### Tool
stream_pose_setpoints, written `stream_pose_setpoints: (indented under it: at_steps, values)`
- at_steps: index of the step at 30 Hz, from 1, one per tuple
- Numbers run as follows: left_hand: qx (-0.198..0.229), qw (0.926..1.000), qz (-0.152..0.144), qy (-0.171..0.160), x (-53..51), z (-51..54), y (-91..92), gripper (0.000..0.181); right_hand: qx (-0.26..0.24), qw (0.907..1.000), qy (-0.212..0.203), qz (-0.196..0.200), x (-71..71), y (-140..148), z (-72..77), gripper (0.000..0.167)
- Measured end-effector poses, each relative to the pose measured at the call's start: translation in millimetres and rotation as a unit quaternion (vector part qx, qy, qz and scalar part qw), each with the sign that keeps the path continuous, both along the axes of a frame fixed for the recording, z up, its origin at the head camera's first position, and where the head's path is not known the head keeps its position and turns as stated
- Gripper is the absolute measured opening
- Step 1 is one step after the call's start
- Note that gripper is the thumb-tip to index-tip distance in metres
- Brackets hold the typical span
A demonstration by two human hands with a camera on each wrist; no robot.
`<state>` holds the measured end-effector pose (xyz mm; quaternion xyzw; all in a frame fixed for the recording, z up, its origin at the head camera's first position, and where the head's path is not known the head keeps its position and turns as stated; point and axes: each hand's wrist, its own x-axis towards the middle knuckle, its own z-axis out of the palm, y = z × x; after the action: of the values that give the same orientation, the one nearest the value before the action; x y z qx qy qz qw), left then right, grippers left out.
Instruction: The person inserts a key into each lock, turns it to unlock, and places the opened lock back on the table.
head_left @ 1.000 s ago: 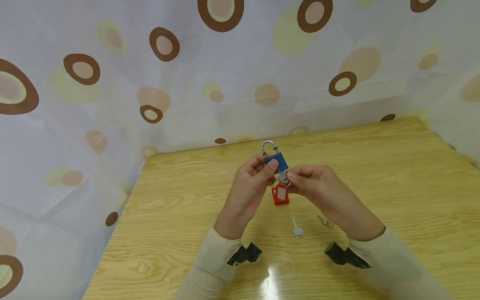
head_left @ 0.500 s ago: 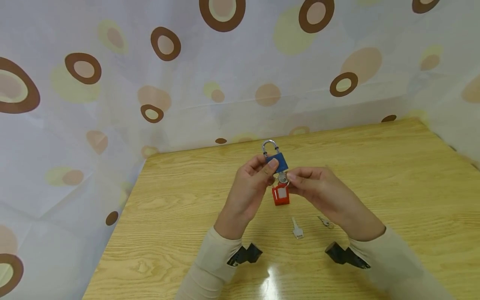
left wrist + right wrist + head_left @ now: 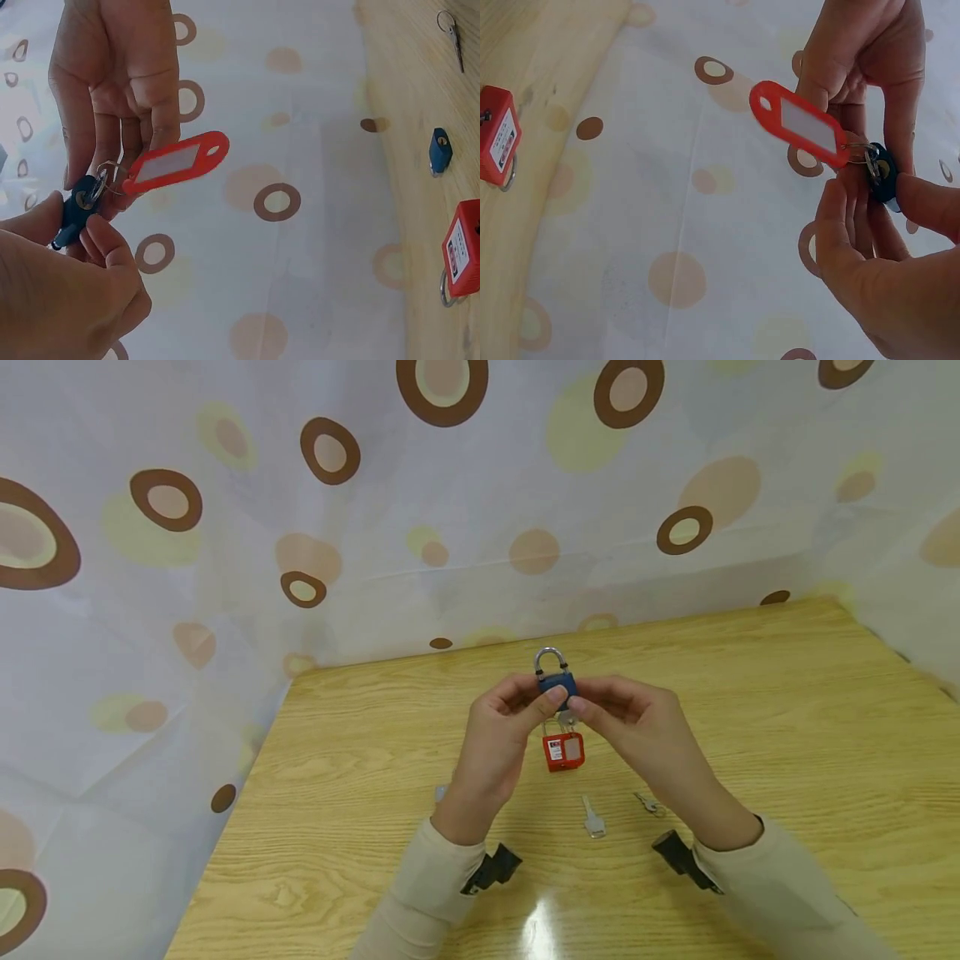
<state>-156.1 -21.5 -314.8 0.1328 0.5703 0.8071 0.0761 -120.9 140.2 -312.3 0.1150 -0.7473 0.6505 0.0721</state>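
My left hand grips a blue padlock in the air, its silver shackle upright. My right hand holds the same padlock's right side, thumb at its lower edge and fingers partly hidden behind. A key sits at the padlock's bottom, where the keyhole is. How deep it goes cannot be told. From its ring hangs a red key tag with a white label. Both wrist views show fingers and thumbs close around the padlock.
Beyond the hands a red padlock stands on the wooden table. Nearer lie a loose key and a ringed key. A small blue piece shows in the left wrist view. Something grey is half hidden by the left wrist.
My right hand's fingers have moved from the key head up to the padlock's side. The padlock has shifted slightly down and right, and its face has tilted.
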Motion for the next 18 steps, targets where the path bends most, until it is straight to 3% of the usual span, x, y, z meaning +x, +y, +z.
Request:
stream_pose_setpoints:
  at_steps: [8, 14, 16, 18]
  values:
    - [-0.059, 0.9965, 0.038, 0.045, 1.9, -3.6, 1.3, 0.026, -0.003, 1.0, -0.001, -0.008, -1.6, -0.9, -3.0, 0.032]
    - [-0.084, 0.9943, 0.045, 0.047, 1.8, -1.1, 0.6, 0.027, 0.005, 0.9998, -0.003, -0.017, -3.5, -1.2, -4.8, 0.031]
    - [-0.105, 0.9912, 0.061, 0.054, 0.3, 1.0, -1.5, 0.028, 0.019, 0.9993, 0.011, -0.031, -3.8, -2.6, -5.4, 0.029]
    - [-0.148, 0.9816, 0.088, 0.083, -1.7, 2.6, -4.7, 0.028, 0.045, 0.9971, 0.036, -0.049, -4.2, -4.8, -6.9, 0.025]
